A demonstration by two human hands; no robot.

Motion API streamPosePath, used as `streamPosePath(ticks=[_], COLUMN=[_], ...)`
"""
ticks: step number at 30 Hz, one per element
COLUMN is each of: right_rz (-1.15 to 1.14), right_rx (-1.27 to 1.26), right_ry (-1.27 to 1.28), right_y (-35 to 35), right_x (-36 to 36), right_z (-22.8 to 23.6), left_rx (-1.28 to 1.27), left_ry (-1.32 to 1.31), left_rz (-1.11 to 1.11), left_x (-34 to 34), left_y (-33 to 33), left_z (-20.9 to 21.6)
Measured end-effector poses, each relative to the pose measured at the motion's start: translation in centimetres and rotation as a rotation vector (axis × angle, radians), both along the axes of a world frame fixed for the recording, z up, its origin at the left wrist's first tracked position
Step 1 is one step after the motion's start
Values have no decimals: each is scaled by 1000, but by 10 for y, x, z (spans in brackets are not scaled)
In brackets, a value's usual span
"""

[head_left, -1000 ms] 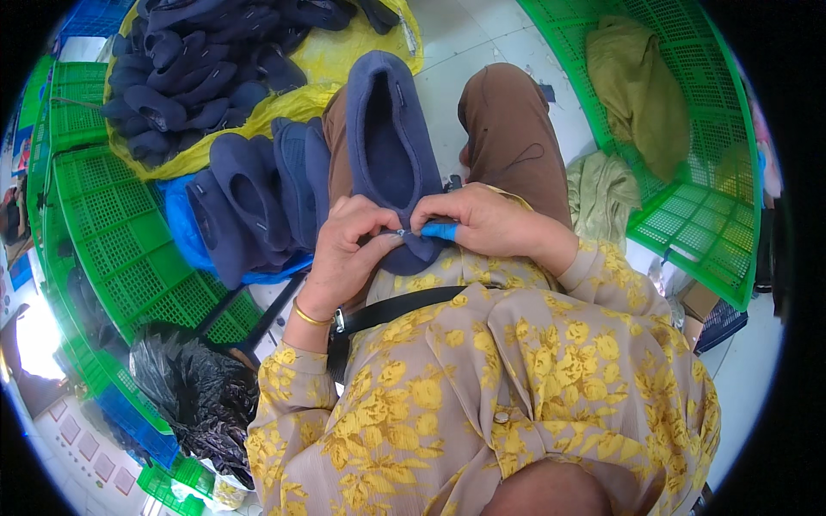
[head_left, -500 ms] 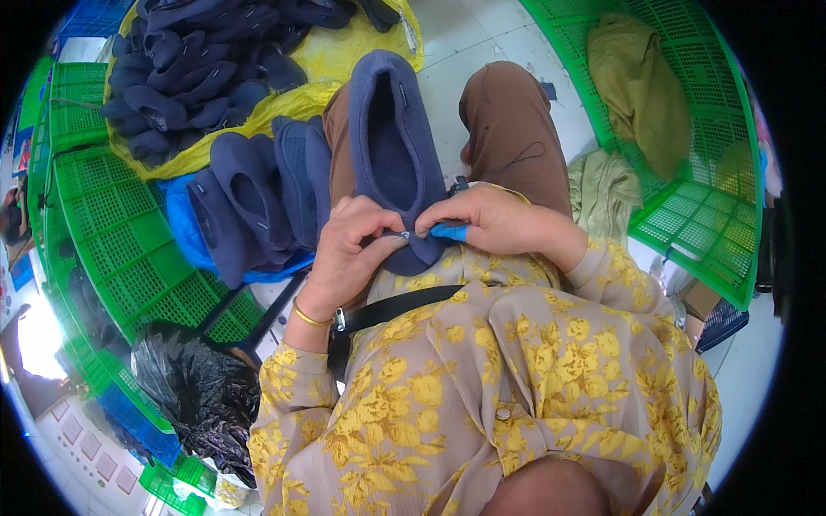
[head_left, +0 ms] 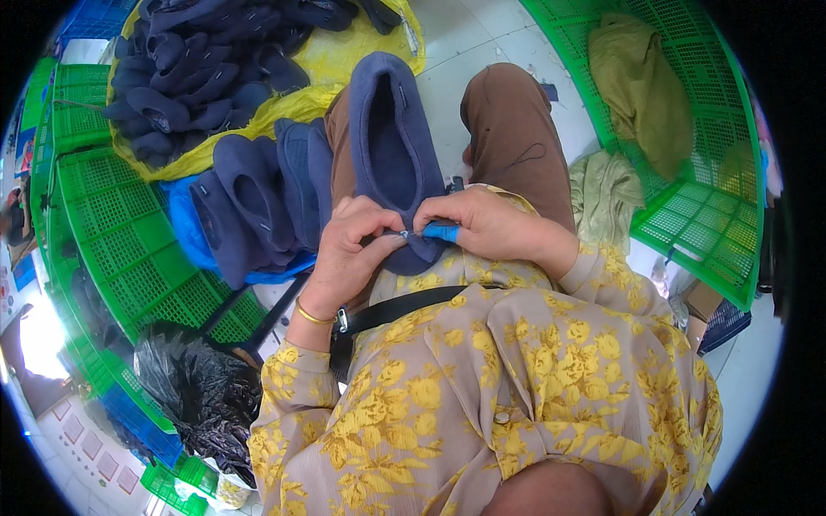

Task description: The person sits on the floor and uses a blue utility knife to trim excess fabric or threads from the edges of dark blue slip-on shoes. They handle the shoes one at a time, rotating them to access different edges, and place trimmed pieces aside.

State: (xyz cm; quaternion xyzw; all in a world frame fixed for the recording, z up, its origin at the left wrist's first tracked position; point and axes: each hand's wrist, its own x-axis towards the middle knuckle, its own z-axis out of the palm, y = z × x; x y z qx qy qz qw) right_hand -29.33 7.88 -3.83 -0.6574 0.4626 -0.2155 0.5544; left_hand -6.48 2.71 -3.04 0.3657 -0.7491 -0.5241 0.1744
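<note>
A dark blue slipper (head_left: 422, 163) rests across my lap, with its opening upward and its end nearest my belly under my fingers. My left hand (head_left: 354, 245) is closed, thumb and forefinger pinching the near end of the slipper. From the other side my right hand (head_left: 495, 222) pinches the same spot, with blue tape wrapped round one digit. Between the fingertips shows a tiny shiny bit (head_left: 404, 234), too small to name. The fingers hide part of the slipper's near end.
Left of my knee, several slippers (head_left: 249, 198) stand in a row on blue plastic. Beyond lies a heap of slippers (head_left: 185, 77) on a yellow sack (head_left: 344, 64). Green crates (head_left: 129, 241) flank me, one holding olive cloth (head_left: 641, 95). A black bag (head_left: 194, 387) is at lower left.
My right hand has shifted very slightly at the slipper's near end. Both hands keep their pinch, and the slipper stays in nearly the same place.
</note>
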Motion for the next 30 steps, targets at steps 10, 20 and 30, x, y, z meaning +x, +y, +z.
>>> streamPosePath(ticks=[10,20,30], right_rz=[-109,178,-435], right_rx=[-54,-450,154], right_ry=[115,400,-665], right_y=[7,-2,0], right_x=[14,18,21], right_z=[12,20,54], left_rx=[-60,-62,-159], left_ry=[-17,-28,-87], left_rz=[4,11,36], left_x=[-5,-6,-11], left_y=[4,3,6], left_z=[0,-2,6])
